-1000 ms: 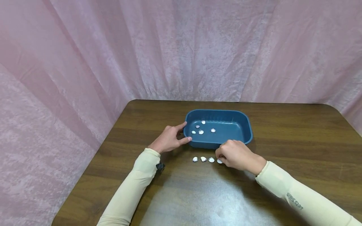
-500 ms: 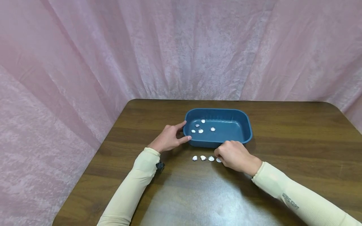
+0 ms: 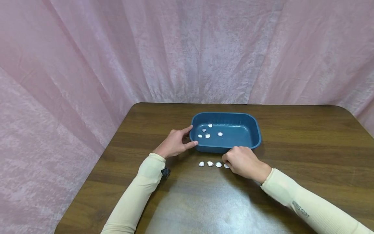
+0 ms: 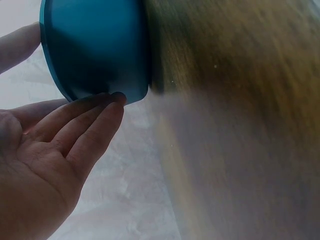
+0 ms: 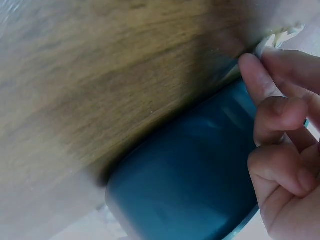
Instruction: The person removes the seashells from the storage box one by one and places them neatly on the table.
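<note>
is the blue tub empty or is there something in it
Not empty: the head view shows five small pale shells lying inside the blue tub.

left hand (image 3: 174,143): fingers straight, thumb spread; right hand (image 3: 243,162): pinching at fingertips, outer fingers curled; both forearms (image 3: 135,191) extended forward.

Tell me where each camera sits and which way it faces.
Head: worn on the head, facing forward and down over tub, shells and table; left hand, right hand, sleeves show.
Left wrist: worn there, facing the tub's outside; left hand shows.
Right wrist: worn there, facing tub and table; right hand shows.
Both wrist views share the tub.
</note>
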`<control>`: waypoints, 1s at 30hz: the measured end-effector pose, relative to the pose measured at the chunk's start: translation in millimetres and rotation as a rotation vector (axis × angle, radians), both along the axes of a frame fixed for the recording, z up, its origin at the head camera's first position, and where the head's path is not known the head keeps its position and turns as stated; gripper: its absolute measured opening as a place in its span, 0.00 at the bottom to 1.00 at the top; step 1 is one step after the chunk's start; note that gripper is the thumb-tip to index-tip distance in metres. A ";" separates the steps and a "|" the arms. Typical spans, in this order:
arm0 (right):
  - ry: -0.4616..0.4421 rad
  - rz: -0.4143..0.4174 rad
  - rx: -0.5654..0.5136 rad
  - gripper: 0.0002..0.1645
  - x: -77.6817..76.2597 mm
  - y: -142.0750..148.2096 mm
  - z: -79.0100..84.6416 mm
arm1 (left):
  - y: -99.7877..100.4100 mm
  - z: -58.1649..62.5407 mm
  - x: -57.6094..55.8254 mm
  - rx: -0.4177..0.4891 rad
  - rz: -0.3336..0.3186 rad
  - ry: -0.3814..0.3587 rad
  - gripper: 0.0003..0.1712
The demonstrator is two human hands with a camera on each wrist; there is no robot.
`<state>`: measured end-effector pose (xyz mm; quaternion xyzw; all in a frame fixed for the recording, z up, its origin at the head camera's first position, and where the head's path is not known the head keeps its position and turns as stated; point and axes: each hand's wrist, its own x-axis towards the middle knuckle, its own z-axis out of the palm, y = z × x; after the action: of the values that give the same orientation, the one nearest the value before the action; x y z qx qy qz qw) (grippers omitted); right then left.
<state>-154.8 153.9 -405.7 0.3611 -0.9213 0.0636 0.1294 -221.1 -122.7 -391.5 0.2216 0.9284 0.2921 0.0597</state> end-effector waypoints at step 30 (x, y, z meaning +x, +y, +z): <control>-0.117 0.056 -0.008 0.05 -12.4 5.0 66.9 | -0.2 1.0 -0.1 0.035 -0.012 -0.016 0.46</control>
<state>-167.3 158.9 -338.8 0.3819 -0.9166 0.0919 0.0748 -221.2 -123.0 -390.5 0.2259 0.9213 0.3096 0.0649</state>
